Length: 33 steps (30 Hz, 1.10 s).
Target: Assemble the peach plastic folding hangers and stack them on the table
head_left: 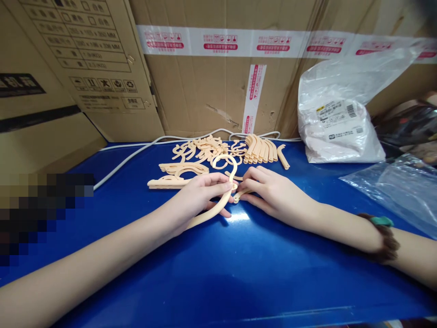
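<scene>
The hooked cream piece (216, 208) was in the left hand (205, 191), which pinched it between thumb and fingers just below the hook; the hook rose beyond the fingertips, and the curved arm ran back under the palm toward the wearer. The right hand (273, 193), facing it, gripped a short cream piece (243, 193), its end pointing at the left fingers just beside the joint of the hooked one (whether the two pieces touched, I could not tell).

Just beyond the left hand lay a stack of flat pieces (167, 183), and farther past it a tangled heap of small parts (211, 148). Beyond the right hand, a neat stack of curved tubes (260, 149) stood next to the heap, with a single tube (283, 157) lying on its right. All of it was on the blue worktop (239, 273), bare and shiny on the near side of both hands.

A brown hair band (382, 237) circled the right wrist. Well beyond the right hand, to its right, sat a labelled plastic bag (341, 123); a white cord (126, 163) curved beyond the left hand, before a taped cardboard carton (205, 91).
</scene>
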Tool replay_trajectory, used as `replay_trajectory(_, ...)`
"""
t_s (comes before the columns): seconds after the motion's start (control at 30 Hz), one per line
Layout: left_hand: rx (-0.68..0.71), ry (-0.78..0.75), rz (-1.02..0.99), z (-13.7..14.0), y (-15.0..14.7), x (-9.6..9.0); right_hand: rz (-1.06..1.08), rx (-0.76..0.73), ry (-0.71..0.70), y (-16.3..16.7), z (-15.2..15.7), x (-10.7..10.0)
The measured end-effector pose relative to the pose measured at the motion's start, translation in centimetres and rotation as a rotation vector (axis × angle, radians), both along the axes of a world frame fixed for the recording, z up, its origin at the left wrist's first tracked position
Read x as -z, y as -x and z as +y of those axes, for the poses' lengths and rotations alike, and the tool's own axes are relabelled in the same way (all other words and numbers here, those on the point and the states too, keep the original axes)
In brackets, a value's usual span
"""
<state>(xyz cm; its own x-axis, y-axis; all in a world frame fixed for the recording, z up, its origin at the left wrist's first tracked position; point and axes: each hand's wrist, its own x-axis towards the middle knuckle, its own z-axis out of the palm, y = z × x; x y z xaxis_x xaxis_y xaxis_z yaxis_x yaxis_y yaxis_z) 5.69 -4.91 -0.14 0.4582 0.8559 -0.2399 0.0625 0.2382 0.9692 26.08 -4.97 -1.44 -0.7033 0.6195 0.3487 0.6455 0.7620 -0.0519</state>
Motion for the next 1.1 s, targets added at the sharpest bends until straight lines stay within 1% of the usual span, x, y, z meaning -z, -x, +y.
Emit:
replay_trajectory(0.17,-0.014,0.004,-0.014,-0.08,-0.04,-0.11,-0.021,-0.016,-0.032,0.47,-0.07,0.48)
replay_trajectory(0.43,-0.033,0.005,-0.040,-0.06,0.01,0.01,-0.004,-0.021,0.020,0.41,-0.53,0.21)
replay_trajectory(0.57,-0.011,0.003,-0.002,-0.06,0.14,0.01,-0.026,0.025,0.046,0.25,-0.73,0.21)
replay_trajectory(0.7,0.007,0.001,0.020,-0.04,0.24,-0.04,-0.063,0.112,0.047,0.17,-0.81,0.22)
replay_trajectory(0.83,0.019,0.001,0.012,0.00,0.18,-0.15,-0.029,0.158,0.105,0.24,-0.82,0.22)
replay_trajectory(0.97,0.030,0.021,-0.014,0.01,0.07,-0.29,-0.030,0.125,0.088,0.23,-0.88,0.30)
replay_trajectory(1.1,0.067,0.025,-0.037,0.00,0.16,-0.29,-0.045,0.029,0.071,0.08,-1.01,0.36)
